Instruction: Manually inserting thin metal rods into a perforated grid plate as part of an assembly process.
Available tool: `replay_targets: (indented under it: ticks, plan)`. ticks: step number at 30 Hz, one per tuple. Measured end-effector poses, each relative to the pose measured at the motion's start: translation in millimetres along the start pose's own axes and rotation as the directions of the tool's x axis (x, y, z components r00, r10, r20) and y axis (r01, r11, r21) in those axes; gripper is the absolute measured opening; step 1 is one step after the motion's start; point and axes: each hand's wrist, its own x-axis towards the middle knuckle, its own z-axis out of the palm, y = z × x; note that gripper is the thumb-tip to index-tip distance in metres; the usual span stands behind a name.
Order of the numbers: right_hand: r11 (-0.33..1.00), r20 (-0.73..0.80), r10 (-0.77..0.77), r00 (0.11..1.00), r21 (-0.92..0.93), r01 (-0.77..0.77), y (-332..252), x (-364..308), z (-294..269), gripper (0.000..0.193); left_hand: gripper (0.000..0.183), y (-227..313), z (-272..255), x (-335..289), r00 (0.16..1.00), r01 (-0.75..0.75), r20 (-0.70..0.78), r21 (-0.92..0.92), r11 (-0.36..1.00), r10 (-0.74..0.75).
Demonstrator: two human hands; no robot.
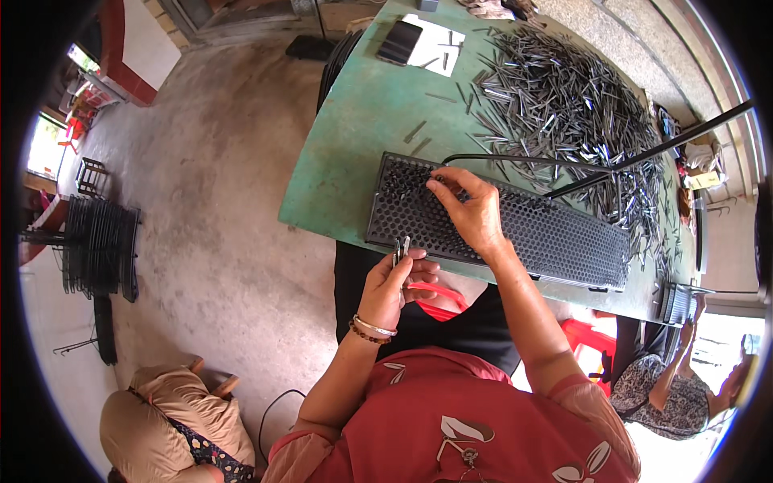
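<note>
Green table [354,137], metal pins [564,97], concrete floor [217,209]

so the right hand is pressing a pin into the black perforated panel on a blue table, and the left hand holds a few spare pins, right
Not quite: the table is green, not blue, as the head view shows. The rest stands: the right hand works a pin into the black perforated panel, and the left hand holds a few spare pins.

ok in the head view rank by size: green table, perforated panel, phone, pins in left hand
1. green table
2. perforated panel
3. phone, though it lies farther from the camera
4. pins in the left hand
</note>
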Motion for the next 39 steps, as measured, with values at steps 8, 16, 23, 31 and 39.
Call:
replay_targets:
  ticks: [8,16,23,31,39]
  plan:
    - [0.988,-0.031,-0.069,0.997,-0.142,0.064,1.7,-1.8,-1.2,0.021,0.029,-0.2,-0.1,0.6,1.000,0.000,0.008,-0.005,1.000,0.000]
    - [0.918,0.112,-0.321,0.940,-0.207,0.338,2.8,7.7,-6.0,0.020,0.029,-1.5,2.8,-0.7,1.000,0.005,0.009,-0.004,1.000,-0.005]
    - [0.889,0.084,-0.367,0.926,-0.261,0.376,8.1,0.0,-1.6,0.018,0.029,-2.0,2.1,-1.6,1.000,0.006,0.015,-0.004,1.000,-0.005]
    - [0.937,-0.042,-0.294,0.955,-0.209,0.279,1.9,-9.1,-2.1,0.016,0.030,1.0,6.0,-2.7,0.999,0.014,0.046,-0.002,1.000,-0.014]
    - [0.961,0.458,0.042,0.888,0.226,-0.162,-29.4,-37.8,-20.5,0.021,0.032,6.2,14.8,-3.6,0.982,-0.019,0.185,-0.060,0.998,0.030]
